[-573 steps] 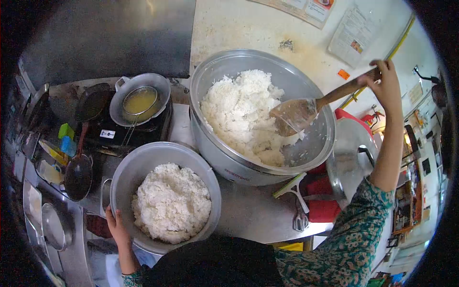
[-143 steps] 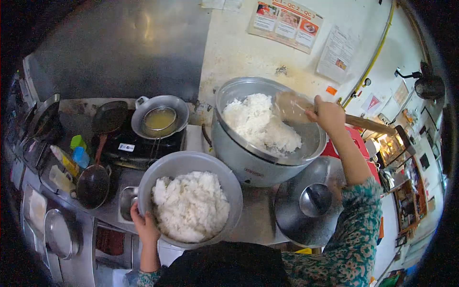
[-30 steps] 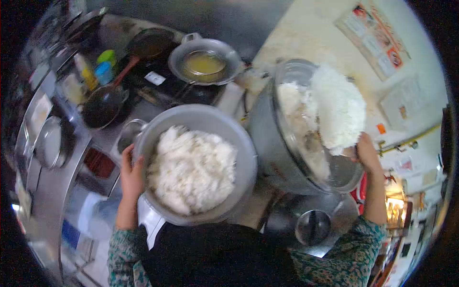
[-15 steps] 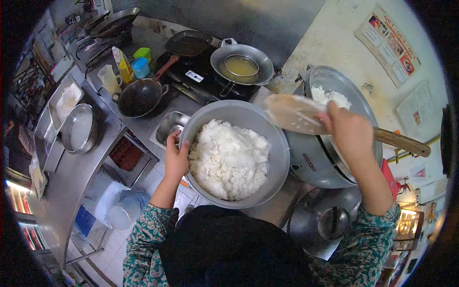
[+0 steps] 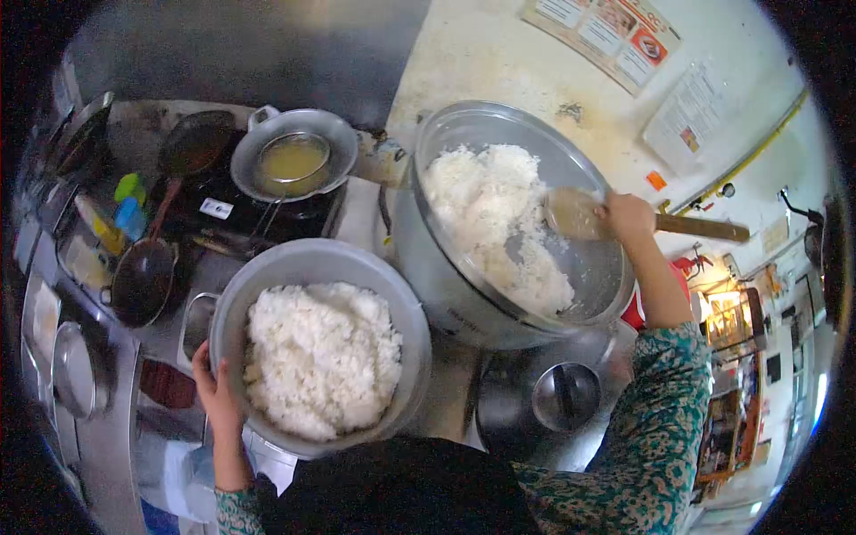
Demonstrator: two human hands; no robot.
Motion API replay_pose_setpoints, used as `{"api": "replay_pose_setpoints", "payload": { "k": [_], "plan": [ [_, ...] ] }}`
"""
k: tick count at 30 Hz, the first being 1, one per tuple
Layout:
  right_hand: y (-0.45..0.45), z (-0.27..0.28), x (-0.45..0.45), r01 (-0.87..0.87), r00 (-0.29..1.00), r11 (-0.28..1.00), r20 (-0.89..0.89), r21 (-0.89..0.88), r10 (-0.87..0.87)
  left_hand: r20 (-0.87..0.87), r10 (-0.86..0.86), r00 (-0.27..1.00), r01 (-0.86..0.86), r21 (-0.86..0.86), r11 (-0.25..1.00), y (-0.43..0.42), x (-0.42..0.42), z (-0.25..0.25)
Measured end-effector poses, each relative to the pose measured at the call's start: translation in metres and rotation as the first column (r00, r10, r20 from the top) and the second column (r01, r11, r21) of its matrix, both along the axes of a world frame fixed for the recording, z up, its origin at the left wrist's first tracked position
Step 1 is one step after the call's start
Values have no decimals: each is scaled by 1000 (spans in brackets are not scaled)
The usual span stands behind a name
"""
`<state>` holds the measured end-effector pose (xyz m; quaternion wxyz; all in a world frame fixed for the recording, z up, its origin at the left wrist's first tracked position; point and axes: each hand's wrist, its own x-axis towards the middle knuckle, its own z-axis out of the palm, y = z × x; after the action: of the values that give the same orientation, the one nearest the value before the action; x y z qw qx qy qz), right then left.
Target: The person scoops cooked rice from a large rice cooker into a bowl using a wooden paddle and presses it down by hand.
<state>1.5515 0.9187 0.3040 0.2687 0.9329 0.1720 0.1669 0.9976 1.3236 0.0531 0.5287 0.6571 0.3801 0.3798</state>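
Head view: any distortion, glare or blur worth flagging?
Head view: fisheye bending, black corners; head view, right: bright yellow light glares; head view, top: small print on the orange and white paper poster unreadable; head view, lower left: white rice in the round grey metal pot, bright but textured.

Rice (image 5: 323,361) in basin (image 5: 414,370), cooker (image 5: 446,299) to its right, lid (image 5: 566,397) before cooker, wok (image 5: 341,148) behind basin.

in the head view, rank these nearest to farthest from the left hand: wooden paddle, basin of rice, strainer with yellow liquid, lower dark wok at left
From the left hand:
1. Basin: touching, just to its right.
2. Dark wok: forward and left.
3. Strainer: farther forward, slightly right.
4. Wooden paddle: far right, in the right hand.
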Motion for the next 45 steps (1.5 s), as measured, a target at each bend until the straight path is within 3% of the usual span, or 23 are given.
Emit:
{"api": "replay_pose_setpoints", "payload": {
  "k": [2, 3, 5, 8, 11, 13, 15, 19, 20, 22, 25, 26, 32, 35, 37, 38, 40, 41, 43, 45],
  "plan": [
    [-27, -34, 53, -80, 995, 974, -78, -211, 64, -35, -28, 999, 29, 20, 999, 3, -1, 7],
    [-24, -33, 50, -67, 995, 974, -89, -215, 48, -68, -22, 997, 23, 13, 1000, 6, -4, 4],
    [-10, -24, 37, -253, 941, 920, -298, -299, 162, -114, -27, 993, 27, -3, 1000, 12, -11, -8],
    [5, -4, 26, -310, 897, 909, -403, -278, 183, 1, 19, 1000, -18, -193, 981, 10, -14, -12],
    [-3, -18, 37, -327, 833, 907, -534, -266, 144, -5, 47, 999, -47, -136, 990, 6, -10, -11],
    [-7, -30, 39, -331, 781, 908, -614, -257, 111, -119, 41, 992, -56, -128, 990, 4, -8, -3],
    [-8, -40, 17, -293, 727, 948, -673, -127, 135, 4, 80, 997, -77, -200, 977, 6, -13, -11],
    [18, -59, -27, -310, 606, 942, -790, -132, 89, -165, 97, 982, -115, -104, 988, 7, -11, -2],
    [19, -66, -33, -308, 607, 942, -790, -130, 90, -164, 96, 982, -113, -101, 988, 5, -9, 0],
    [23, -80, -38, -268, 569, 961, -794, 66, 213, -84, 55, 995, -67, -148, 987, 3, -6, 4],
    [36, -64, -59, -215, 629, 975, -757, 50, 177, -44, 30, 999, -34, -104, 994, 9, -14, -11],
    [37, -60, -66, -224, 630, 973, -755, 49, 183, -155, 59, 986, -61, -7, 998, 8, -13, -10],
    [28, -43, -74, -222, 656, 949, -686, 222, 314, -68, 69, 995, -74, -83, 994, 6, -7, -7],
    [21, -36, -65, -196, 629, 910, -665, 365, 403, -35, 42, 999, -44, -76, 996, 2, -4, 1],
    [21, -30, -63, 27, 547, 895, -756, 445, 359, -57, 50, 997, -52, -45, 998, 8, -9, -10],
    [20, -30, -59, 18, 551, 890, -747, 455, 371, -86, 61, 994, -63, -23, 998, 11, -11, -15],
    [13, -34, -45, 107, 426, 840, -788, 532, 445, -104, 73, 992, -74, -6, 997, 9, -9, -8],
    [8, -40, -36, 92, 423, 836, -782, 540, 458, -131, 77, 988, -78, 0, 997, 7, -7, -5],
    [0, -53, -22, 40, 427, 692, -638, 721, 640, -67, 86, 994, -89, -33, 996, 3, -4, -1],
    [10, -32, -33, 135, 382, 674, -666, 726, 641, -109, 67, 992, -67, 3, 998, 4, -6, -1]
  ]
}}
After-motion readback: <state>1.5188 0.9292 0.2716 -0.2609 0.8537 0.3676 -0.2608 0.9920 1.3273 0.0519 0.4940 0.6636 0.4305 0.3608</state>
